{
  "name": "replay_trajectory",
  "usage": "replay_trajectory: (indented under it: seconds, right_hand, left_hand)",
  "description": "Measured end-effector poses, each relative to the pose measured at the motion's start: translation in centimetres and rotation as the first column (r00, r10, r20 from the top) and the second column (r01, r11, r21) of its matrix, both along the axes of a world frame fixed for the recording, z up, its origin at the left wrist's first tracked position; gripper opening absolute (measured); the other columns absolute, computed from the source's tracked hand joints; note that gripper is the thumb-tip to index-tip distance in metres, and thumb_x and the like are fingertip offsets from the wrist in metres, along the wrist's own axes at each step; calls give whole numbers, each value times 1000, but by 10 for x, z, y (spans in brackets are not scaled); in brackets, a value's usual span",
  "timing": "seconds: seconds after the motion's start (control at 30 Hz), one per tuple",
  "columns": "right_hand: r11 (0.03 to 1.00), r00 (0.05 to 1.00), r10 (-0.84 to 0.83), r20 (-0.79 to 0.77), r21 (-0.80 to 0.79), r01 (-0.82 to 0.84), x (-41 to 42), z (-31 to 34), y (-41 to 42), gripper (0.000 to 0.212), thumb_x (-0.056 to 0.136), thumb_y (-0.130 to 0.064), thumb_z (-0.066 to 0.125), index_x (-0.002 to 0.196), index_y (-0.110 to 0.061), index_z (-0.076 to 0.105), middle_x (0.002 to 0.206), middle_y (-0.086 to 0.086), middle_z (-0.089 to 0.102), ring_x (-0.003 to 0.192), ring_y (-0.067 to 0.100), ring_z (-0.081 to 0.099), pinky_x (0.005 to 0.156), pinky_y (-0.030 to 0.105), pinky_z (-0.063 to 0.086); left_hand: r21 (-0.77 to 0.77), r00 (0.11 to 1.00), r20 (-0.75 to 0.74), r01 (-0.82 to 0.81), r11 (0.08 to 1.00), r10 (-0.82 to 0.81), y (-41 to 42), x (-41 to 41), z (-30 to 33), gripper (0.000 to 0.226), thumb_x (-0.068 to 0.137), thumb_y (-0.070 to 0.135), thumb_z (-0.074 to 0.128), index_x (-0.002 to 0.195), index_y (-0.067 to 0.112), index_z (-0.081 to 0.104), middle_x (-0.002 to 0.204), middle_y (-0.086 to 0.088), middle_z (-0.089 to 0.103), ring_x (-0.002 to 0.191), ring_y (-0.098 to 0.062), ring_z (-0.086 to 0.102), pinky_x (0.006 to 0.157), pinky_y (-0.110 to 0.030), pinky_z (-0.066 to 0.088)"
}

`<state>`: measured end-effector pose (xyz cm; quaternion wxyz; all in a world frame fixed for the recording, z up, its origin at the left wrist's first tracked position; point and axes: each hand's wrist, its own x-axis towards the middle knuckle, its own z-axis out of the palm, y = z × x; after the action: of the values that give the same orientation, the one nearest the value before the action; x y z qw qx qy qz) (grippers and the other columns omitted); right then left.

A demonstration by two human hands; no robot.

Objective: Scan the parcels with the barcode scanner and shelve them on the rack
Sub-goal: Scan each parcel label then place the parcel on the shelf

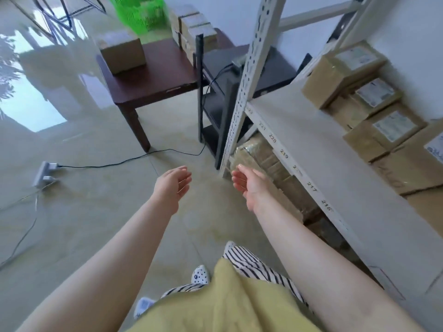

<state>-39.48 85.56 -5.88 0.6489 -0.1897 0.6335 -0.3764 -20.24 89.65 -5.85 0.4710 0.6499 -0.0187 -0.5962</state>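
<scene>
Both arms are stretched forward over the pale tiled floor (100, 212), and nothing is held in either of the hands. The left hand (173, 182) is seen with its fingers straight and loosely together, palm turned inward. The right hand (248, 182) is opened too, palm facing the left one, fingers relaxed and slightly bent; it is placed just in front of the lower corner of the rack (299, 130).

The rack is made of a pale metal upright with holes and a grey shelf whose front edge is marked with numbers. A row of brown parcels (359, 92) with white labels is lined up along the back of that shelf, against the wall, each touching the next. More brown boxes (271, 168) are stored on the level below, partly hidden by the right arm.

Further off, a dark brown desk (153, 82) is seen, with a single cardboard parcel (121, 52) set near its left edge and a stack of smaller boxes (194, 27) at its far right corner. A green basket (139, 13) is blurred behind it. Beside the desk a black stand (215, 109) is placed; whether the grey device on it is the scanner cannot be told. A black cable (134, 159) is run across the floor to a white power strip (45, 173).
</scene>
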Motion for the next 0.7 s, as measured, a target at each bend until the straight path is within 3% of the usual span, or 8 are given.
replay_trajectory:
  seconds: [0.13, 0.37, 0.53, 0.7]
  right_hand:
    - [995, 995, 83, 47, 55, -86, 45, -10, -59, 12, 94, -14, 65, 104, -7, 63, 77, 4, 68, 61, 11, 63, 58, 21, 53]
    - [982, 989, 136, 48, 123, -141, 125, -24, -184, 7, 96, -17, 63, 90, -13, 63, 79, 4, 67, 65, 12, 61, 59, 20, 51]
    - [968, 975, 220, 29, 114, -222, 192, -16, -269, 10, 96, -21, 64, 97, -11, 65, 82, 4, 67, 68, 13, 62, 63, 22, 52]
    - [946, 954, 300, 23, 120, -301, 257, -9, -339, 19, 95, -26, 66, 105, -10, 64, 86, 3, 66, 73, 13, 62, 71, 24, 54]
  left_hand:
    - [71, 989, -109, -93, 993, 100, -39, 38, -13, 7, 100, 15, 57, 101, 14, 65, 92, -1, 69, 82, -11, 66, 71, -21, 51]
    - [97, 983, -111, -138, 986, 148, -157, 117, -21, 8, 100, 17, 58, 94, 15, 63, 92, 0, 67, 81, -10, 65, 72, -21, 51]
    - [66, 971, -128, -195, 979, 202, -232, 178, -14, 13, 100, 17, 60, 111, 12, 63, 95, -1, 68, 83, -11, 65, 79, -22, 52]
    - [82, 958, -130, -248, 965, 257, -282, 239, -16, 8, 102, 16, 56, 96, 12, 62, 93, -4, 65, 83, -13, 63, 80, -24, 51]
